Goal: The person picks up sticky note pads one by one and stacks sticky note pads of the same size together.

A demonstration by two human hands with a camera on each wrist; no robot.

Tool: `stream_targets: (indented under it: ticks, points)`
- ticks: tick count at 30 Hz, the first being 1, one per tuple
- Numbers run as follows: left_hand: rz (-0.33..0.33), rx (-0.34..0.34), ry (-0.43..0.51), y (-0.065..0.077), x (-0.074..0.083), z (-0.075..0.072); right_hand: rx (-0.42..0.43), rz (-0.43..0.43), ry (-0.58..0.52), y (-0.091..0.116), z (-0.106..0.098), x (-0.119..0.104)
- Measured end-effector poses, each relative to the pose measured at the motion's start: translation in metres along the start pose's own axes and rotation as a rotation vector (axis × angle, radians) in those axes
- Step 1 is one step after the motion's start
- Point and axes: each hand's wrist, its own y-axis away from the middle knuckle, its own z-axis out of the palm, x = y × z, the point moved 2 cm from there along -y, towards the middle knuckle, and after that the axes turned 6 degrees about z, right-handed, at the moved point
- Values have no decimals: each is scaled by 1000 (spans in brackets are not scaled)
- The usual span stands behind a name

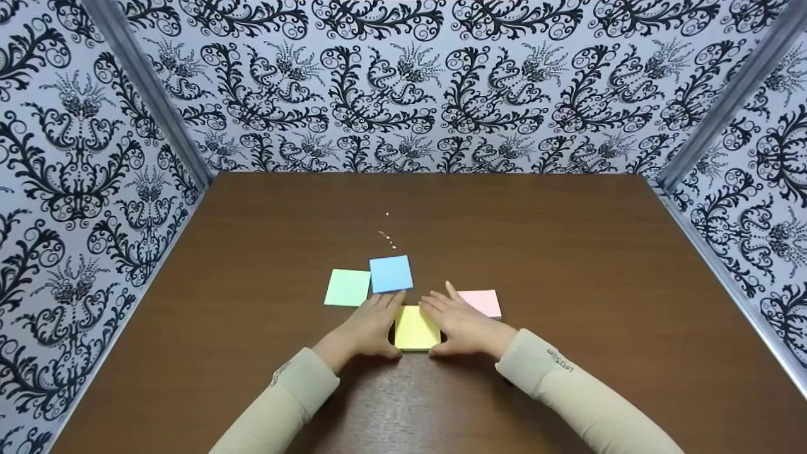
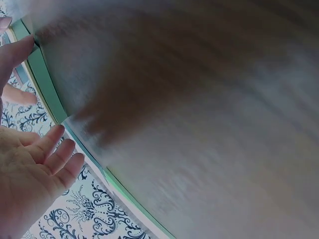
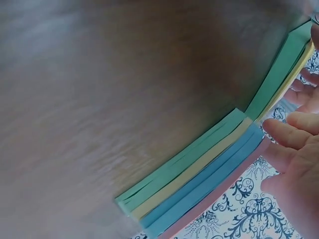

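A yellow sticky-note stack (image 1: pixel 417 329) lies on the table between my two hands, with a green layer (image 3: pixel 277 74) under its yellow top. My left hand (image 1: pixel 371 328) frames its left side, thumb by the near corner and extended fingers pointing away towards a blue sticky-note pad (image 1: pixel 391 274). On the other side, my right hand (image 1: pixel 465 323) has its thumb at the near right corner and its index fingertip over the far right corner. Partly behind that hand sits a pink-topped stack (image 1: pixel 482 302); blue, yellow and green layers show beneath in the right wrist view.
A light green sticky-note pad (image 1: pixel 347 287) lies left of the blue one. Small pale specks (image 1: pixel 388 238) mark the brown tabletop (image 1: pixel 536 239) farther back. Patterned wallpapered walls (image 1: pixel 403 82) enclose the table behind and at both sides.
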Motion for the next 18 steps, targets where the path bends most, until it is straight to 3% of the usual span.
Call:
stream_targets:
  ticks: [10,18]
  points:
    - [46,32,-14,-1,1,-1,-15,36,-30,-6,3,0]
    - [33,27,1,1,-2,-1,-31,27,-43,-8,1,-1]
